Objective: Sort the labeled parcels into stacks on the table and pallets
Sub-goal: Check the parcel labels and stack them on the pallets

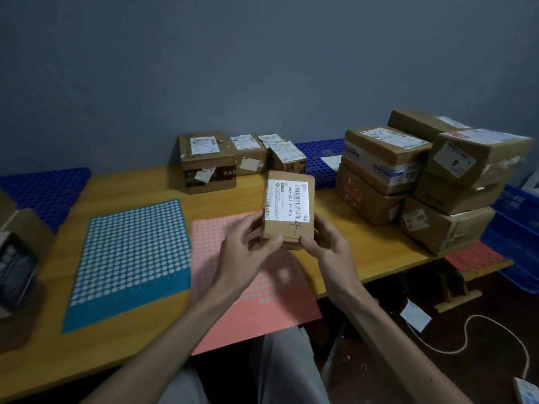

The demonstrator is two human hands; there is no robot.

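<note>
a: what is at the far left?
b: some left boxes [20, 252] stand at the table [131, 185] edge, partly cut off by the picture. behind them lies a blue pallet [46, 188].
a: and on the table itself?
b: a teal sheet [128, 258] with white dots lies flat. just beside it, to the right, lies a pink sheet [250, 316], and its near edge hangs over the table edge.
a: where is the parcel?
b: the parcel [288, 209] is in the air above the pink sheet, with the label toward the camera. the left hand [245, 252] grips its lower left side, thumb on the front and fingers curled behind. the right hand [329, 249] grips the lower right corner in the same way.
a: what is behind?
b: the back boxes [207, 161] stand in a row by the wall. right of them is a second pallet [318, 158], also blue.
a: and at the right?
b: a stack [423, 176] of bigger parcels stands on the table end. a red sheet [475, 258] lies at the corner before it. further right is a blue crate [516, 243], and a white cable [466, 339] lies on the floor.
</note>
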